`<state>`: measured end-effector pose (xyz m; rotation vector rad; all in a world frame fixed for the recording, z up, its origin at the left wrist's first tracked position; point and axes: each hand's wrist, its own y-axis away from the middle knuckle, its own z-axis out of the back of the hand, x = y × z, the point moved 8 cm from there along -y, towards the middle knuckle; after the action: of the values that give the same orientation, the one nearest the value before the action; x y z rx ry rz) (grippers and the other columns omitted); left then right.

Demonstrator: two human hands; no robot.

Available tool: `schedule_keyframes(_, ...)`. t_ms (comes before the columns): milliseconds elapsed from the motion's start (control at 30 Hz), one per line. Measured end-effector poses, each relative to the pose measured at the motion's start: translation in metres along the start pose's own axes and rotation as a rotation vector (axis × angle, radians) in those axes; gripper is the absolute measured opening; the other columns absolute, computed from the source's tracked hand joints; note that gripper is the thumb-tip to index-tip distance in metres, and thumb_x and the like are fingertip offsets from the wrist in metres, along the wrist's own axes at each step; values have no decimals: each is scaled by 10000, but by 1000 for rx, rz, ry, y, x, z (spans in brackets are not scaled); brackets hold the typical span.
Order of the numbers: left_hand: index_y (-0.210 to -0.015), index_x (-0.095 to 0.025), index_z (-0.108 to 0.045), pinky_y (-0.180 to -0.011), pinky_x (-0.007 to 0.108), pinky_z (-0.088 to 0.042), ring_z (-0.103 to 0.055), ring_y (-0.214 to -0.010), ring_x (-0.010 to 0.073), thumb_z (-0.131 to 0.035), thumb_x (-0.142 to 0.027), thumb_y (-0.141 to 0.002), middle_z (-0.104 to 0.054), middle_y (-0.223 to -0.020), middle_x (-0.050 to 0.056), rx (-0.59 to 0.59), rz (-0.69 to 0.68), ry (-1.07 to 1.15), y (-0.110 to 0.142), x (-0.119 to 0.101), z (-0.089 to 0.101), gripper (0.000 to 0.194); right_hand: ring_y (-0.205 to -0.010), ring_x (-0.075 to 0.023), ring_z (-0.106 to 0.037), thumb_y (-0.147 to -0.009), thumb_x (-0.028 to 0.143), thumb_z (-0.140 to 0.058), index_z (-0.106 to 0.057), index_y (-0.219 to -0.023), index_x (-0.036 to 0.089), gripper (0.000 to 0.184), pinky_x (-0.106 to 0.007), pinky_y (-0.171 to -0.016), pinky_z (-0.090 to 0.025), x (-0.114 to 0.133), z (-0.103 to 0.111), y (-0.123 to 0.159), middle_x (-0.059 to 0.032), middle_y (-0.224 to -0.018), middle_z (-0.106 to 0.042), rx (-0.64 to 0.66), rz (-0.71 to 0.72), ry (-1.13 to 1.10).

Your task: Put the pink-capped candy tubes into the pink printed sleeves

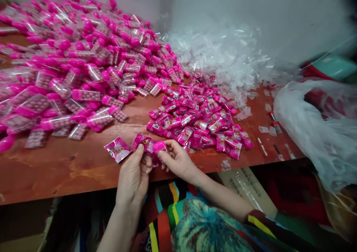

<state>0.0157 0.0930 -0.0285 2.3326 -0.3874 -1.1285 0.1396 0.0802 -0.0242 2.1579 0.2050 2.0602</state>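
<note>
My left hand (134,174) and my right hand (176,159) meet at the front edge of the brown table (69,166). Between them they hold a pink printed packet (143,142) and a pink-capped candy case (159,147). The left fingers pinch the packet, the right fingers grip the case by its pink cap. A second pink packet (117,149) lies flat on the table just left of my left hand.
A big heap of pink-capped clear candy cases (78,62) covers the table's left and back. A pile of pink packets (198,120) lies right of my hands. Clear plastic sleeves (223,55) heap at the back. A white plastic bag (318,125) sits right. A cardboard box (245,189) stands below the table.
</note>
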Motion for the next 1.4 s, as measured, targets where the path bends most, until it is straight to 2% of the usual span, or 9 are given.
schedule_keyframes(133,-696,-129,-621,-405,160,-323,-462,-464,65,-810,-311,-705,-552,-513,-31,54,2,-102,9,16,-6,263,-608,-89,-547,-920,365,-605,-551,-1072,202,230,-219,-544,-468,4,11,17,6,-807,-607,23,85,75)
schedule_keyframes(267,-714,-137,-648,-384,166,-295,-437,-452,70,-843,-320,-639,-526,-506,-38,98,63,-160,17,32,-11,278,-670,-105,-584,-929,350,-599,-510,-1214,227,323,-229,-592,-482,2,19,30,1,-845,-639,43,111,51)
schedule_keyframes(500,-536,-134,-614,-373,189,-257,-421,-404,82,-788,-440,-698,-502,-424,6,256,184,-354,27,56,-23,388,-449,-70,-474,-924,497,-567,-376,-1337,220,533,-153,-376,-347,-22,20,42,63,-656,-553,184,-142,-303)
schedule_keyframes(667,-535,-146,-601,-373,178,-246,-442,-437,88,-835,-404,-640,-498,-447,-9,185,136,-349,27,57,-21,363,-637,-86,-554,-907,385,-633,-310,-1414,273,612,-183,-524,-454,-20,38,52,18,-848,-585,84,25,-132)
schedule_keyframes(867,-600,-125,-635,-379,177,-268,-458,-466,97,-745,-477,-740,-523,-473,11,305,195,-369,30,70,-27,394,-454,-66,-451,-961,464,-499,-305,-1388,237,521,-178,-423,-359,-29,37,60,40,-740,-570,162,-54,-272)
schedule_keyframes(1033,-729,-139,-659,-385,164,-264,-427,-453,74,-766,-457,-734,-536,-515,-15,245,189,-336,29,75,-20,336,-675,-119,-566,-940,339,-557,-415,-1374,252,465,-227,-591,-451,-10,46,59,-15,-845,-631,0,128,69)
schedule_keyframes(1100,-719,-136,-654,-391,165,-261,-429,-453,68,-751,-465,-751,-545,-528,-9,258,206,-326,30,78,-21,345,-578,-98,-532,-947,343,-539,-406,-1373,251,455,-215,-540,-429,-13,43,57,10,-779,-615,44,64,-23)
schedule_keyframes(1233,-696,-122,-648,-407,166,-276,-460,-475,68,-705,-472,-801,-594,-584,25,335,240,-346,33,84,-24,370,-358,-43,-311,-955,413,-508,-349,-1365,234,475,-172,-374,-274,-30,33,54,80,-643,-538,189,-162,-367)
schedule_keyframes(1400,-751,-134,-646,-388,159,-274,-456,-486,77,-668,-510,-819,-559,-584,1,383,267,-341,30,93,-24,382,-625,-93,-595,-919,385,-607,-448,-1308,224,450,-218,-600,-476,-30,46,47,22,-783,-611,32,21,-227)
